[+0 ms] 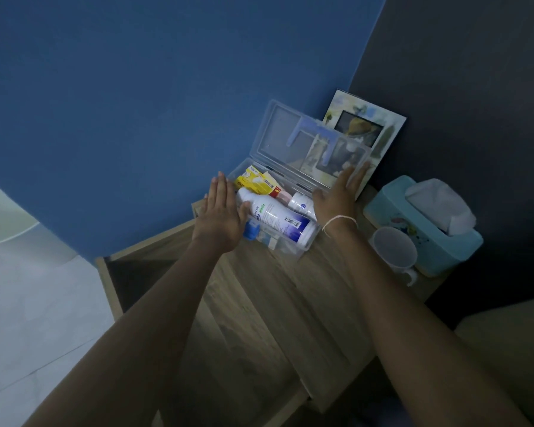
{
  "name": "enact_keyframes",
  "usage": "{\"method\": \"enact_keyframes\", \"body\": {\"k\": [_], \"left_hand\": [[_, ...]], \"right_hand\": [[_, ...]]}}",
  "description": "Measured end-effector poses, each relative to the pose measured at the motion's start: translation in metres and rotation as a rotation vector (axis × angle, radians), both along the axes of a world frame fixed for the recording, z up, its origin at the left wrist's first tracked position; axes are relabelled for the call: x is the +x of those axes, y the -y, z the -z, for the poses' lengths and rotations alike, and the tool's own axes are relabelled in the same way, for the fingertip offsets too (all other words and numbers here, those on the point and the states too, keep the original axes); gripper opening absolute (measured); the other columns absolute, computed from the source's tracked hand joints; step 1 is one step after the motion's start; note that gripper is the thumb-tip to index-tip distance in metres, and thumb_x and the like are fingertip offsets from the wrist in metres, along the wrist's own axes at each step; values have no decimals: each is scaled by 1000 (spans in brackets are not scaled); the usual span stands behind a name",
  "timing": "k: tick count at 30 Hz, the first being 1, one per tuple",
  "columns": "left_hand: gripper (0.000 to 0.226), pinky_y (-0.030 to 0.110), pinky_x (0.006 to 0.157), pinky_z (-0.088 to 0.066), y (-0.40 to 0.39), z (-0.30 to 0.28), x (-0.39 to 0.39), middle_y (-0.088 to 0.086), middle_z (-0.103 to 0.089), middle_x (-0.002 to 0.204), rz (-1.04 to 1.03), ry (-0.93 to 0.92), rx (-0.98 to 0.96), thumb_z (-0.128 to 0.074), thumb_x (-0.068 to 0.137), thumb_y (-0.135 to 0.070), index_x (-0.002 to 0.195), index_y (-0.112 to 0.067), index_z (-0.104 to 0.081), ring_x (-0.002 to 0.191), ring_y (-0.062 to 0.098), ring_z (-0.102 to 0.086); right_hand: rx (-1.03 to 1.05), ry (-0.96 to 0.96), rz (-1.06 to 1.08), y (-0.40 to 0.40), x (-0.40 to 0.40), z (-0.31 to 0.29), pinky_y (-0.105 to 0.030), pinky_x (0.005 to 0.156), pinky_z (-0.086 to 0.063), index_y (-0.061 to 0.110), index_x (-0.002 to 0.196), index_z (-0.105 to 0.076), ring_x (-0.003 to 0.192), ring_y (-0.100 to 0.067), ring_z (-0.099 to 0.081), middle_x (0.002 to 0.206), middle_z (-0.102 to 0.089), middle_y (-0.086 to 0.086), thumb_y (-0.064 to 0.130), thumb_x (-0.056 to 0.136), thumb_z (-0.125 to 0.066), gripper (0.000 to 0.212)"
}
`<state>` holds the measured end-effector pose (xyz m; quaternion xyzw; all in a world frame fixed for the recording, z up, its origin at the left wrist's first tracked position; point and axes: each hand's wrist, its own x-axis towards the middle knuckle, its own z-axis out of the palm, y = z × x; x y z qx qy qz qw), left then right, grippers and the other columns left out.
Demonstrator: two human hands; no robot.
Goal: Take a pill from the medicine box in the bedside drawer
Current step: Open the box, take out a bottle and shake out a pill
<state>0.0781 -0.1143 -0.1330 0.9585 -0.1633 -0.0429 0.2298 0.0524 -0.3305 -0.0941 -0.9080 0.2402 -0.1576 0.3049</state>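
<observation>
The open box (pixel 278 241) is flanked at the table's (pixel 259 303) far edge by both hands, left (pixel 221 215) and right (pixel 339 197), each grip open, nothing held.

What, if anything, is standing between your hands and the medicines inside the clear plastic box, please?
Nothing visible. The clear plastic medicine box sits on the wooden bedside table with its transparent lid raised. The left hand and right hand flank it, and the white bottle with a blue label lies exposed on top.

Dim, blue-tinged room light; brighter floor (pixel 28 303) at 8 o'clock, deep shadow at 3 o'clock, wide-angle tilt, soft grainy detail throughout.
</observation>
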Motion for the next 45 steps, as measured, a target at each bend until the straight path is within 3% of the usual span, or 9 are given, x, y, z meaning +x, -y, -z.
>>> {"method": "enact_keyframes", "body": {"k": [7,12,16,19,23,29,32,38,45], "left_hand": [[67,43,121,-5,-2,3,2,13,10,161,2,6,2,-15,100,-46,150,-5,2,149,25,10],[71,41,122,-2,-4,3,-2,11,10,162,7,18,-27,-17,98,-51,151,-8,3,149,23,10],[75,34,120,3,-8,6,-32,10,4,162,20,118,-86,-11,93,-55,151,-8,-1,148,18,8],[68,35,122,-1,-7,10,-56,10,0,162,68,180,-90,-16,97,-48,151,-7,-3,149,18,5],[61,32,120,3,0,13,-75,9,0,162,134,167,-70,-29,102,-35,151,-10,-3,149,21,5],[51,41,120,-22,21,-18,-59,16,-31,155,172,231,-208,-40,101,-28,147,-9,-30,145,28,-26],[44,36,116,-27,38,-33,-30,18,-42,148,206,237,-206,-42,99,-16,143,-7,-38,139,30,-36],[35,31,91,-42,74,-45,30,13,-65,121,302,101,-22,-49,88,-4,118,-14,-64,114,29,-58],[30,27,89,-43,92,-44,60,14,-70,113,368,-31,81,-68,80,-7,109,-12,-70,108,28,-62]], "right_hand": [[55,19,-46,-5,-15,10,-42,105,-37,17,147,12,144,-33,-17,157,20,-13,27,91,-55,88],[60,133,-48,-18,-41,11,-29,117,-12,9,147,7,147,-23,-4,159,8,-13,27,95,-47,77],[40,177,-34,-45,-102,50,-28,114,-18,19,148,1,144,-15,-10,160,-6,-6,32,98,-36,63],[-97,32,-36,-57,-139,84,-35,116,-25,15,144,1,142,-16,-12,158,-11,-10,26,99,-33,58],[-313,-259,-113,-56,-151,108,-45,121,-11,7,147,-8,147,-23,-7,159,-11,-13,32,100,-24,56],[-354,-278,-130,-56,-150,110,-44,120,-13,6,146,-20,146,-22,-14,157,-22,-12,35,99,-24,55],[-359,-236,-108,-58,-151,108,-46,119,-18,5,143,-27,145,-23,-21,154,-29,-14,33,99,-27,53],[-350,-252,-97,-60,-151,108,-47,117,-24,7,143,-30,144,-23,-23,153,-32,-13,34,99,-29,52],[-349,-229,-77,-61,-150,113,-45,118,-24,6,142,-31,144,-23,-24,152,-34,-13,35,99,-27,52]]}}
